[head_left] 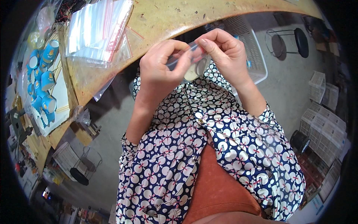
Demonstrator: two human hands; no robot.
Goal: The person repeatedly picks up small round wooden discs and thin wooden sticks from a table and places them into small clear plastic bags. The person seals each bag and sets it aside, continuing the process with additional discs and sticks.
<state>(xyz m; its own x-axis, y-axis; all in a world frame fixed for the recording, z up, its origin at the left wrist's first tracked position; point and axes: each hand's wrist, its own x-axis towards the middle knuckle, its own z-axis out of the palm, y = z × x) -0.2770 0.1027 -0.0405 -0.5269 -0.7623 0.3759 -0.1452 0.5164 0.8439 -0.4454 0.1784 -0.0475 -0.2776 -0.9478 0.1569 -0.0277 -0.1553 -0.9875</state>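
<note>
My left hand (pixel 162 69) and my right hand (pixel 223 52) meet just below the edge of the wooden table (pixel 167 18). Together they pinch a small clear plastic bag (pixel 194 65) with round pale discs inside it. Both thumbs and forefingers press on the bag's top edge. A pile of clear zip bags with red strips (pixel 100 31) lies on the table to the left of my hands. My lap below is covered by a dark blue garment with white dots.
Several blue and white rolls (pixel 43 74) lie on a board at the far left. A white plastic basket (pixel 250 48) stands on the floor under the table. A black stool (pixel 294 41) is at the upper right, another stool (pixel 80 173) at lower left, white crates (pixel 324 123) at right.
</note>
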